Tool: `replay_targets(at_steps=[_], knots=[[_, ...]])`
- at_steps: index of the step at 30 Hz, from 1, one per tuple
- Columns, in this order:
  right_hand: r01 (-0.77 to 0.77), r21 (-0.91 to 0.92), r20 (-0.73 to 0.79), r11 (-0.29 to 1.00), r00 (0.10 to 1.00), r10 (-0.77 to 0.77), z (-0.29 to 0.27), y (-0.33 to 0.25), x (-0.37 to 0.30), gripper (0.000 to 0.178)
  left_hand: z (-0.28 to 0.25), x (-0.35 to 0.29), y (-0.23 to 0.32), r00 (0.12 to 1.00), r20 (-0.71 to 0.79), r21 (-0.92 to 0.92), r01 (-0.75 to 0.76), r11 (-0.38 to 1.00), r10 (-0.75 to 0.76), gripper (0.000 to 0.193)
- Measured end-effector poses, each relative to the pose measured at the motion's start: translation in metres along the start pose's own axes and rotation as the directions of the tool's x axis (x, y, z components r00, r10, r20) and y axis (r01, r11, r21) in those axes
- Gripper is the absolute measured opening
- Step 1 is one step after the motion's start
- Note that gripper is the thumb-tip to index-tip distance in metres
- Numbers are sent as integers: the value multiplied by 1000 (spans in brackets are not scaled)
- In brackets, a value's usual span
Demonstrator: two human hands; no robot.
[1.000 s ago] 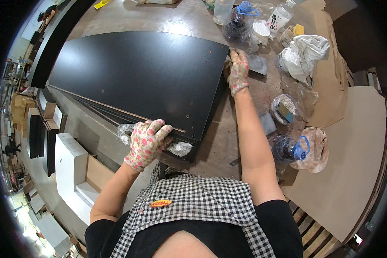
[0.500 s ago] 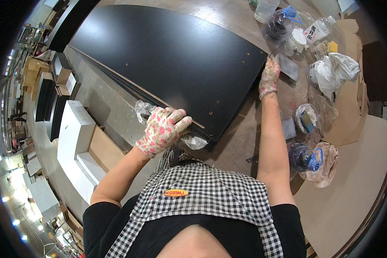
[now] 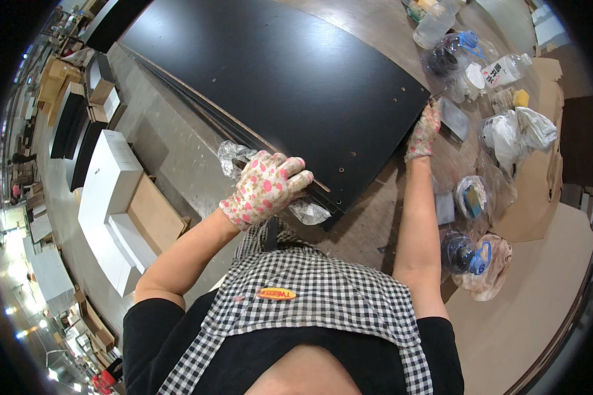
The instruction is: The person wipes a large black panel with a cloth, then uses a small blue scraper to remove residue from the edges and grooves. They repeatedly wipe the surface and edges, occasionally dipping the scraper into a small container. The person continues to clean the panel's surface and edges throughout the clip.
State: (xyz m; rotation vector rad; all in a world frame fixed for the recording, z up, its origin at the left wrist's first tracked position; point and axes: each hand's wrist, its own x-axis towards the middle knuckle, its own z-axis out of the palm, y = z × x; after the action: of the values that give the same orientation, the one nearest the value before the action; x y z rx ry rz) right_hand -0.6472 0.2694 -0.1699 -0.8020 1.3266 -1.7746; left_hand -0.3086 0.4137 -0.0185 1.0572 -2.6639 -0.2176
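Note:
A large black board point(image 3: 290, 72) with small drilled holes lies on top of other dark boards, stretching away to the upper left. My left hand point(image 3: 265, 187), in a white glove with pink floral spots, grips its near left edge, fingers over the top. The thumb is hidden below. At the right corner, my right hand point(image 3: 424, 131), in a matching glove, holds the board's edge with its fingers closed around it. Crumpled clear plastic wrap point(image 3: 310, 210) sticks out beneath the near corner, with more beside my left wrist.
To the right are blue-capped plastic jugs point(image 3: 460, 253), a clear bottle point(image 3: 507, 70), white plastic bags point(image 3: 517, 131), a tape roll point(image 3: 471, 197) and cardboard point(image 3: 537, 178). White boxy furniture parts point(image 3: 105, 204) and black parts point(image 3: 79, 131) stand on the floor at left.
My view has turned slightly, shifting the board and the bottles across the picture. Both hands keep their grip on the board's edges; the board shows no clear movement against its surroundings.

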Motion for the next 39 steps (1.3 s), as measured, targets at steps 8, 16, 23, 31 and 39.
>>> replay_targets(at_steps=[8,16,23,31,39], knots=[[-43,184,26,982,999,39,8,-12,-6,28,-1,6,2,996,86,37,28,999,-31,38],[48,43,47,998,998,-50,7,-12,-23,27,19,32,-1,999,-18,37,45,998,-44,32],[267,-65,-178,962,945,-274,10,-56,-42,22,-12,9,-24,973,-139,-357,123,926,-183,42],[548,-365,778,753,624,-78,4,-155,-208,40,-40,-71,-27,367,517,-351,915,200,-773,31],[707,-421,891,569,438,115,24,-130,-233,63,23,-63,-5,478,429,-615,776,140,-766,49]])
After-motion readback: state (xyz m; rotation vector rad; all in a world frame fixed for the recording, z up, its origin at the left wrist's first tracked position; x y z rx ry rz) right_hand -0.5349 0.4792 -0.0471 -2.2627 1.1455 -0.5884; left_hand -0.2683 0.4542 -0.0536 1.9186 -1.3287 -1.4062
